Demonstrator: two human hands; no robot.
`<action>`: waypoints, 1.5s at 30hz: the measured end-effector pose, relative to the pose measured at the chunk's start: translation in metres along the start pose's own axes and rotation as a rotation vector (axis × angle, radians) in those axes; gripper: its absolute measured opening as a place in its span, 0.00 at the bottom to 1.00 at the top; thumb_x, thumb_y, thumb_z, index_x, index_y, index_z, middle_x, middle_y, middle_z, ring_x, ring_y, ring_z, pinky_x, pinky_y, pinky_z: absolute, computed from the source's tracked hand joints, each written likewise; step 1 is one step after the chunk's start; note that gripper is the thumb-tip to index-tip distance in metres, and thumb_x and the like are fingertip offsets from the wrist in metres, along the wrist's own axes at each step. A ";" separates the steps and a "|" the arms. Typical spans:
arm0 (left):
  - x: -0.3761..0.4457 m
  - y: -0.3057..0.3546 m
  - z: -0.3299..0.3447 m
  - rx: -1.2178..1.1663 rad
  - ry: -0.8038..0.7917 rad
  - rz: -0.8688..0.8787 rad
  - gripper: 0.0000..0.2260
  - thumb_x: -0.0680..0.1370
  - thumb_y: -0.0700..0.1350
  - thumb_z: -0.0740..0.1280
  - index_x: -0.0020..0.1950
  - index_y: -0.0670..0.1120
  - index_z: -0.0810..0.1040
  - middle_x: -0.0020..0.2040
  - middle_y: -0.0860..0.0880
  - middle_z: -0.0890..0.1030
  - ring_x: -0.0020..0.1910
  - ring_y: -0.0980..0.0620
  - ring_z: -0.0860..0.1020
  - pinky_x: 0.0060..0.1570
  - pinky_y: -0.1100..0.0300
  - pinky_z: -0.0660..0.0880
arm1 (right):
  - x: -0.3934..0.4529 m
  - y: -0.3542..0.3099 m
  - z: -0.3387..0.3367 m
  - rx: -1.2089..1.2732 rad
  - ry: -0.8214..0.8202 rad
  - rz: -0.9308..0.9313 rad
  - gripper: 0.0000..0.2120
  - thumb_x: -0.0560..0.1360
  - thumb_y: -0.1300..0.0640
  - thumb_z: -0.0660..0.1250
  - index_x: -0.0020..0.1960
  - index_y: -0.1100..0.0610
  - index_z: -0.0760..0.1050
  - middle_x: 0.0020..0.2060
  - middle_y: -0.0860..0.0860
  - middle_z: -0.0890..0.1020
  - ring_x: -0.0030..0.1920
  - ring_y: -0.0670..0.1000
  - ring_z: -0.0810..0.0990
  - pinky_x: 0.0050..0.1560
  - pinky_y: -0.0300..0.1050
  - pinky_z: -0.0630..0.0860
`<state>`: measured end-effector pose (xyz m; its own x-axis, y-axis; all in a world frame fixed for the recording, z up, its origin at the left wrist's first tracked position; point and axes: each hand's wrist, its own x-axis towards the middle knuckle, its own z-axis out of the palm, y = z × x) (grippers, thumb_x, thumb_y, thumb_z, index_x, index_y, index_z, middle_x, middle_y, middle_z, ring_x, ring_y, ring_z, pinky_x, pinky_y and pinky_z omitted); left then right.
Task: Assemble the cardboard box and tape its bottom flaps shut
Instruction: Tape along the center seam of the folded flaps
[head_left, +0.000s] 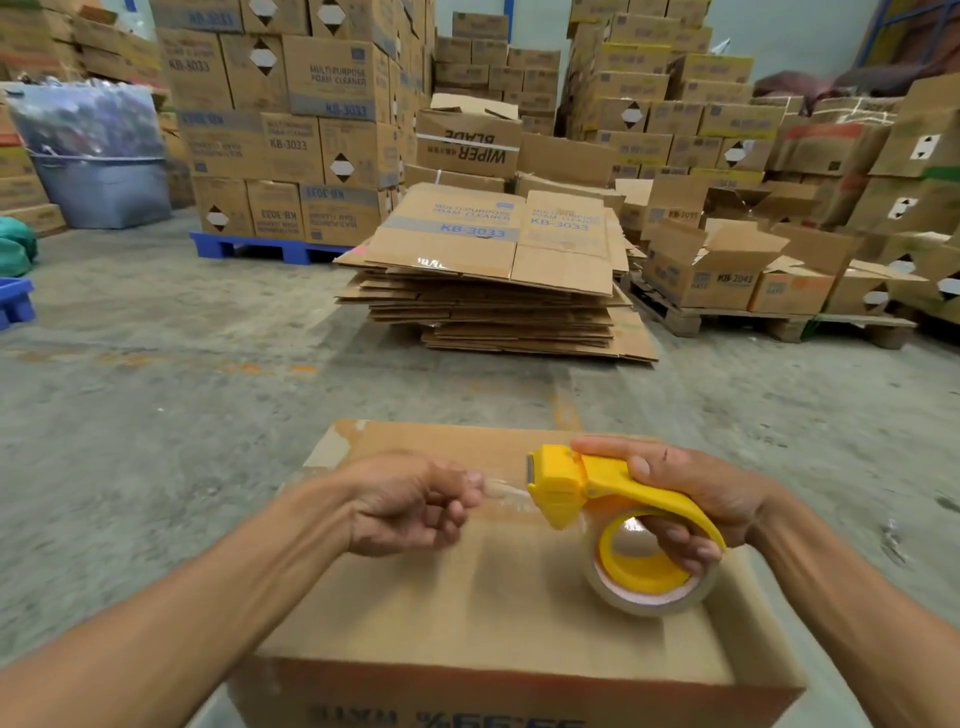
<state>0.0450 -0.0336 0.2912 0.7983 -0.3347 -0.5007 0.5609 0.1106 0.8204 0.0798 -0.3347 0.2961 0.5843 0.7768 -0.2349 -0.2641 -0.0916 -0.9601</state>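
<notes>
Looking down from the head camera, I see the cardboard box (483, 623) standing on the concrete floor (156, 415) right in front of me, its folded flaps forming the flat upper face; print on the near side wall reads upside down. Both of my bare forearms reach in over it.

My right hand (691, 499) is wrapped around the yellow tape dispenser (597, 493) — the index finger lies stretched along the top of the head, while the other fingers curl through the hoop of the handle and close on it. The roll of clear tape (654, 587) sits on the dispenser's hub, and its lower edge seems to rest on the box top near the right side, though I cannot be sure it touches.

My left hand (415, 504) is curled, with the fingertips pressed together on the free end of the tape strip (504, 491). That strip runs taut between my pinching fingers and the dispenser's cutting head, hovering above the box top. The left hand is a little blurred, so I cannot tell exactly which fingers hold the tape.

Beyond the box, a stack of flattened cartons (493, 280) lies on the floor, the top sheet marked KB-3033. Behind it stand tall piles of cartons (280, 119) on a blue pallet (260, 249), and to the right a wooden pallet (753, 317) carries open boxes — some with flaps standing up.
</notes>
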 end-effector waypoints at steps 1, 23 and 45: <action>-0.002 0.000 -0.013 0.028 0.035 0.010 0.08 0.76 0.31 0.64 0.41 0.42 0.77 0.32 0.47 0.77 0.26 0.56 0.73 0.27 0.65 0.73 | -0.002 -0.001 0.001 -0.025 0.013 0.028 0.31 0.66 0.41 0.77 0.67 0.41 0.74 0.23 0.57 0.74 0.17 0.49 0.73 0.20 0.40 0.75; 0.011 -0.034 -0.153 0.502 0.717 0.351 0.14 0.79 0.36 0.62 0.32 0.42 0.71 0.32 0.43 0.69 0.28 0.50 0.64 0.30 0.59 0.60 | 0.179 -0.046 0.063 -0.905 -0.005 0.139 0.13 0.74 0.45 0.71 0.58 0.37 0.81 0.55 0.47 0.83 0.53 0.64 0.82 0.52 0.63 0.81; 0.012 -0.053 -0.187 0.201 0.586 0.201 0.07 0.81 0.40 0.62 0.42 0.45 0.73 0.32 0.49 0.70 0.29 0.54 0.67 0.24 0.64 0.69 | 0.203 -0.056 0.086 -0.856 -0.044 0.190 0.15 0.76 0.51 0.70 0.62 0.42 0.80 0.33 0.40 0.83 0.23 0.44 0.79 0.20 0.39 0.75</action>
<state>0.0656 0.1319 0.1897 0.9025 0.2463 -0.3532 0.3819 -0.0786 0.9209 0.1470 -0.1183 0.3156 0.5543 0.7224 -0.4135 0.3229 -0.6445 -0.6931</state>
